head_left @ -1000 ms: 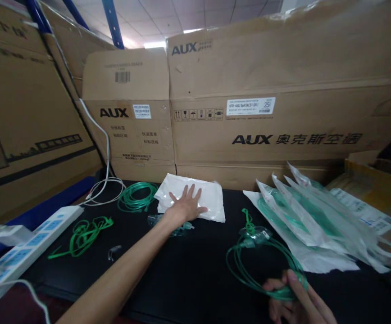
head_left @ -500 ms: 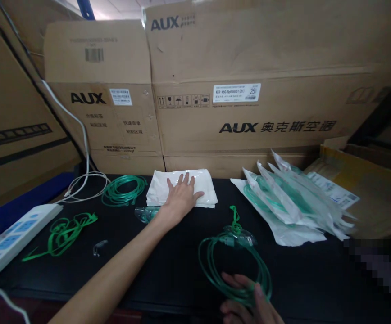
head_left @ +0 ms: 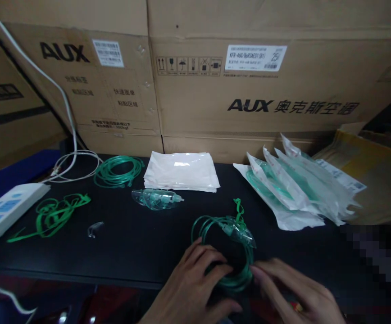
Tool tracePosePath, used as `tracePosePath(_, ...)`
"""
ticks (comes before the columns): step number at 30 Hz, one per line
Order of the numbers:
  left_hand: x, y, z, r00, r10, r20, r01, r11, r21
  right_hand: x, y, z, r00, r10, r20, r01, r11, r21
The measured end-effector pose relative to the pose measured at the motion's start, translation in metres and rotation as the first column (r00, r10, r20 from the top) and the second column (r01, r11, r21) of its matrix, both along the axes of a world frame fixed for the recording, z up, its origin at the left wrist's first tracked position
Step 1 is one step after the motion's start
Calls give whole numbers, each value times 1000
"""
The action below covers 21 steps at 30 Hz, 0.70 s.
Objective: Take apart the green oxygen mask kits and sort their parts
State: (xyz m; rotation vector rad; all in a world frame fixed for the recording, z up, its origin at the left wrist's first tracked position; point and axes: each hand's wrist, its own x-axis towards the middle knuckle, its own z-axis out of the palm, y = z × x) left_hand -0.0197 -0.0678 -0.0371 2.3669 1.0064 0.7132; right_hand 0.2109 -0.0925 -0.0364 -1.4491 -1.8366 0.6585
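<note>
A loose coil of green oxygen-mask tubing [head_left: 238,283] is at the front of the black table, with a clear mask piece [head_left: 239,231] and a green strap [head_left: 238,209] at its far side. My left hand [head_left: 195,281] is curled over the coil's left side, thumb below the fingers. At the right edge of the ring, my right hand [head_left: 295,288] pinches the tubing between thumb and forefinger. Behind lie a flat stack of white pouches [head_left: 182,173] and a clear green-tinted mask part [head_left: 156,199]. Part of the coil is hidden by my left fingers.
Several filled pouches [head_left: 293,193] lean at the right beside an open carton [head_left: 381,180]. Left are another tubing coil [head_left: 119,171], green straps [head_left: 58,213], a small clear piece [head_left: 95,228] and a power strip [head_left: 11,211]. Large cardboard boxes [head_left: 195,108] wall the back.
My left hand has left the white pouches and come back to the coil. My right hand has shifted to the coil's right edge. The camera view has tilted down.
</note>
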Motion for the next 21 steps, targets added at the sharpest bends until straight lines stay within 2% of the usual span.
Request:
tracePosePath(2,1,-1,-9,1000,-7,-15,8,999,52,-3,17,6,976,-49,214,-24,945,325)
tracePosePath(4,2,-1,-14,999,19,-26,-16,995,97,-11,35,3,879,-101,465,-133,886,444)
tracePosePath(7,-1,0,-15,998,54,-39,-49,991,127,-22,54,-9,737,-134,662,-237,866,440)
tracePosePath(11,-11,5,-11,996,67,-59,-62,994,87,-26,61,-14,680,-99,727,-266,890,371)
tracePosePath(15,-19,8,-9,997,76,-27,-75,997,34,-27,52,-2,660,-40,750,-313,893,323)
tracePosePath(18,-21,9,-6,994,103,41,-102,995,-22,-30,47,7,692,-39,720,-288,900,326)
tracePosePath(21,-17,15,2,978,171,124,-171,985,-3,-32,47,11,734,-33,678,-265,906,330)
